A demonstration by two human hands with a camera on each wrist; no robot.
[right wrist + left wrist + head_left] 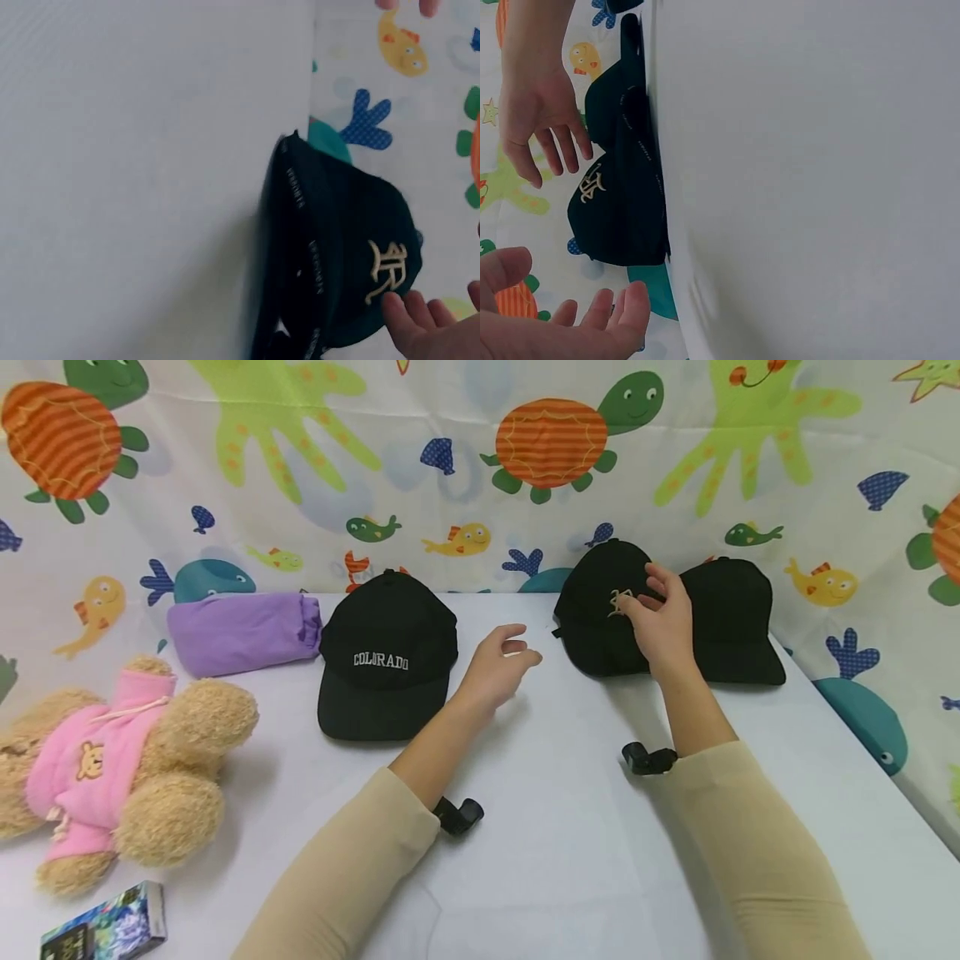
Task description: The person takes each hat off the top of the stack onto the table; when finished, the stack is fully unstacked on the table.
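My right hand (663, 618) is over the black cap with a gold embroidered emblem (600, 618). In the right wrist view its fingertips (401, 311) are right at the emblem, fingers loosely extended and not gripping. Another black cap (738, 627) sits against it on the right, its brim pointing down to the right. My left hand (497, 667) is held above the table, fingers relaxed, with nothing in it. Beside it on the left lies a black cap lettered COLORADO (386, 647), brim toward me. The left wrist view shows both hands apart, on either side of the emblem cap (615, 214).
A rolled purple cloth (243, 633) lies left of the COLORADO cap. Nearer on the left are a teddy bear in a pink hoodie (93, 764) and a small colourful box (112, 922). A patterned curtain (450, 410) hangs behind the white table (555, 860).
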